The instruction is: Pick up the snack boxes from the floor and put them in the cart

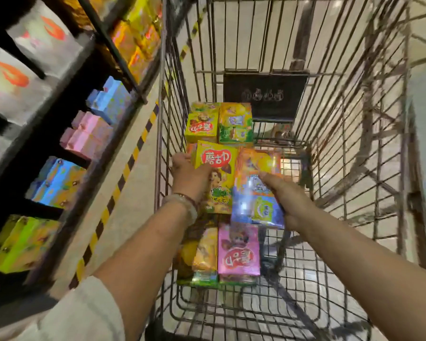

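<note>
Snack boxes: the left hand [190, 174] grips a yellow box [217, 175] and the right hand [289, 200] grips an orange-and-blue box [256, 190], both held inside the wire cart [354, 134]. More boxes lie below, including a pink box [239, 252] nearer and a green box [202, 124] farther. Shelves [59, 119] stand left.
</note>
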Available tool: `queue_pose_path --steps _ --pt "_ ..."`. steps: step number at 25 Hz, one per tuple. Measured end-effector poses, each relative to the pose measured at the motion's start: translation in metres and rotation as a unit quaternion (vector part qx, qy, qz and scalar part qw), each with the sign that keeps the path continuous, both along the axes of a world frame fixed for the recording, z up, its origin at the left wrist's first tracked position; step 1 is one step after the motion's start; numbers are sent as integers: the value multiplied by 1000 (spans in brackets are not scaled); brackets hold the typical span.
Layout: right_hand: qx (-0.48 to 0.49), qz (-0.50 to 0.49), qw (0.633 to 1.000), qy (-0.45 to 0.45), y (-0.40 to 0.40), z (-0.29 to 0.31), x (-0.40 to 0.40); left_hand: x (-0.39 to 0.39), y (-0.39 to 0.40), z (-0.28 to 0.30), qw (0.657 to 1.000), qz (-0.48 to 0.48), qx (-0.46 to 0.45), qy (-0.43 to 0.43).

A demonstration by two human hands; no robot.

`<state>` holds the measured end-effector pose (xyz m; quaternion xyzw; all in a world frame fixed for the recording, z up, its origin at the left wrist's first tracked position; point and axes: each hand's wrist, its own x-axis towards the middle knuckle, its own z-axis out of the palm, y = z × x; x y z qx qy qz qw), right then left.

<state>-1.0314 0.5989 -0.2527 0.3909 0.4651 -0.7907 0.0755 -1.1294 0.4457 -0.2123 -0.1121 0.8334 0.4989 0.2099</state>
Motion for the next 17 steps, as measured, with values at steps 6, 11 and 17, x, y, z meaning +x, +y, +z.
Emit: queue_pose_path --steps 6,11,17 --pt "177 37 983 -35 -5 -37 -34 -25 2 -47 982 -70 -154 84" --pt "316 42 947 -43 1 -52 -51 -13 -1 -68 868 -240 -328 286" --pt "408 93 908 -16 -4 -51 -57 -23 12 -76 863 -319 -361 153"
